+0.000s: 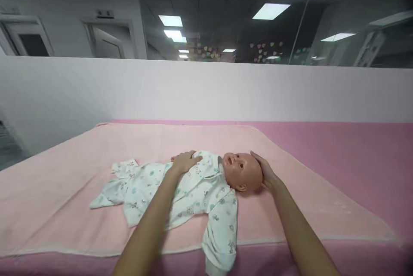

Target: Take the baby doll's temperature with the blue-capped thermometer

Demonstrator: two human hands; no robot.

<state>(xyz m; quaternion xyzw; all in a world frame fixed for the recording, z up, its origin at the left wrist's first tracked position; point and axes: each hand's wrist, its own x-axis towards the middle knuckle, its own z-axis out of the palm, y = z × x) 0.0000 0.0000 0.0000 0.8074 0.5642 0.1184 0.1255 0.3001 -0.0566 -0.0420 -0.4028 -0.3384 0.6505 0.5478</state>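
One doll (193, 194): in the head view, lying on its back across the middle of the peach cloth (64, 198), head end to the right, leg end to the left.
Doll's head (245, 173): bald, face turned upward, a dark eye and the mouth in sight.
Left hand (185, 162): laid over the front of the doll's body, fingers together and nearly straight, pointing right; whether it pinches any fabric, I cannot tell.
Right hand (267, 172): spread wide and curved around the crown, touching it; the underside of the contact is hidden.
Outfit (206, 183): white with small printed figures and green spots, its trouser legs lying loose at the left.
Near sleeve (224, 224): stretched toward the camera, crossing the cloth's near edge onto the pink surface (355, 155).
White partition (206, 91): behind the pink surface, running the picture's full width.
Glass (222, 18): above the partition, showing bright ceiling lights (271, 10) and heart-shaped decorations (209, 52).
Doorway (109, 41): beyond the partition, upper left.
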